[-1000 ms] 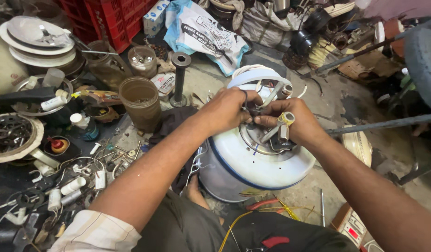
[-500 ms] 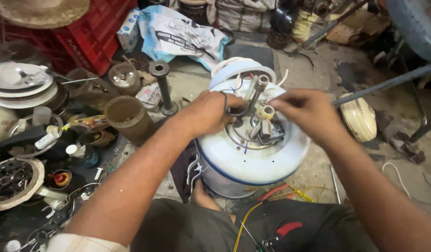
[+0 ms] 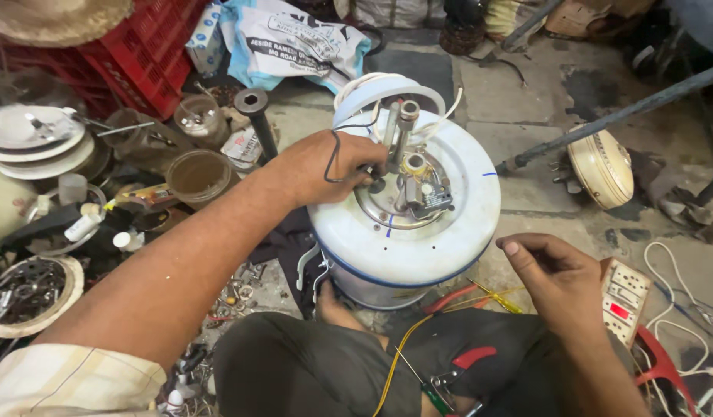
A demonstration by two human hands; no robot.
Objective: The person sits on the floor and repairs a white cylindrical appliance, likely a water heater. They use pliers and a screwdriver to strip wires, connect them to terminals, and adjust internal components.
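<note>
The left hand [image 3: 325,166] hides its fingertips behind the metal centre plate [image 3: 387,205] of the round white fan motor housing [image 3: 418,232]. The red plastic crate [image 3: 140,54], far left, is cut off.

Layout around the hands, workshop floor

Left hand [image 3: 325,166] on top of water heater tank [image 3: 449,239], touching its terminal fittings [image 3: 418,185]. Right hand [image 3: 557,282] just right of tank; switchboard [image 3: 625,300] right of it. Jar [image 3: 198,176] left of left hand; crate [image 3: 140,54] behind.

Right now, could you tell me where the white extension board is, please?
In the head view, the extension board lies on the floor at lower right, just beyond the right hand.
</note>
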